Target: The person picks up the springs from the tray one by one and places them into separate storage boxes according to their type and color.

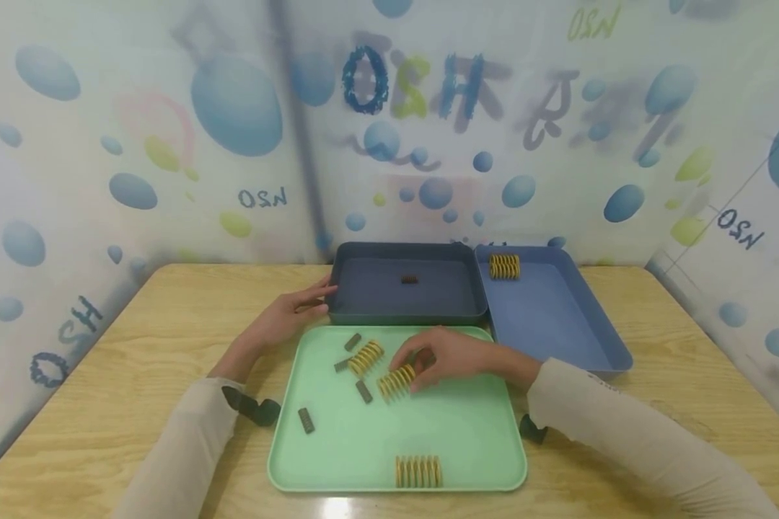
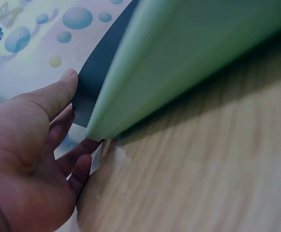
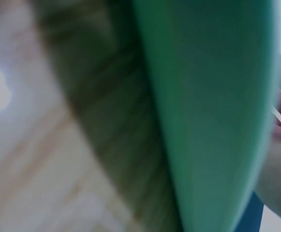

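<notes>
My right hand (image 1: 451, 355) reaches over the light green tray (image 1: 454, 432) and pinches a large yellow coil spring (image 1: 397, 383) between thumb and fingers. Just left of it lies a second yellow spring (image 1: 366, 358). Another yellow spring (image 1: 418, 471) rests by the tray's front rim. Several small dark springs lie on the left half, one dark spring (image 1: 306, 420) apart from the others. My left hand (image 1: 292, 315) is at the left wall of the dark tray (image 1: 376, 318), fingers extended along it. In the right wrist view, the green tray's side (image 3: 213, 116) hides most of the right hand.
Inside the dark tray sits one small brown spring (image 1: 410, 279). A blue tray (image 1: 545, 317) stands beside it on the right, with yellow springs (image 1: 504, 267) in its far left corner. All trays are on a wooden table (image 1: 169, 331), before a patterned wall covering (image 1: 389, 173).
</notes>
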`<state>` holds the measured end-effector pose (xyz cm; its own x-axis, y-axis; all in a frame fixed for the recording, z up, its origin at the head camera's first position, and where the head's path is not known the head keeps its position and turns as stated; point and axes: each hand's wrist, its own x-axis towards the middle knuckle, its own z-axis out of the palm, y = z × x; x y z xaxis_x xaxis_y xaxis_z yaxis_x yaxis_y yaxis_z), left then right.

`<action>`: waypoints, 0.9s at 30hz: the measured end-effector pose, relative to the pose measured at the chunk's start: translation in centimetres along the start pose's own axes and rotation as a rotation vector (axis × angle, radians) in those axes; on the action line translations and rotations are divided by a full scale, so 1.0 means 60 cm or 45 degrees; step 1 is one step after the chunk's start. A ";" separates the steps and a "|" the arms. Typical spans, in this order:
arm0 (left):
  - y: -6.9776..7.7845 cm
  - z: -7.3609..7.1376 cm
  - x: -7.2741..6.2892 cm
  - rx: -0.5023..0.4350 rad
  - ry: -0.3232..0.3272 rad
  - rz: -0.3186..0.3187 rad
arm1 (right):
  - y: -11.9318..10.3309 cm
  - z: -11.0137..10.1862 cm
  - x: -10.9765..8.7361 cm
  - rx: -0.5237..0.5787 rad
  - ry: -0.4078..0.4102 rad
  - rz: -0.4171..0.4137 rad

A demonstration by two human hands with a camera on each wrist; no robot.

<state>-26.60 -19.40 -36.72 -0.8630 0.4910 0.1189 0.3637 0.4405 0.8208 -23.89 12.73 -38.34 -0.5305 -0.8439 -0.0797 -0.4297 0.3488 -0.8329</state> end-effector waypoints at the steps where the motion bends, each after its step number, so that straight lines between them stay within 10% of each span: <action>1: 0.000 0.000 -0.001 -0.006 0.001 -0.002 | 0.000 0.000 0.000 0.002 -0.006 -0.002; 12: -0.005 0.005 -0.004 -0.013 0.005 -0.013 | -0.005 -0.004 -0.015 0.002 -0.013 -0.042; 27: 0.000 0.002 -0.003 0.035 0.010 0.000 | -0.028 -0.067 -0.063 -0.003 0.235 -0.057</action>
<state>-26.39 -19.41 -36.80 -0.8659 0.4848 0.1233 0.3729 0.4613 0.8051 -24.07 16.96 -34.43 -0.6359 -0.7695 0.0591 -0.4571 0.3139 -0.8322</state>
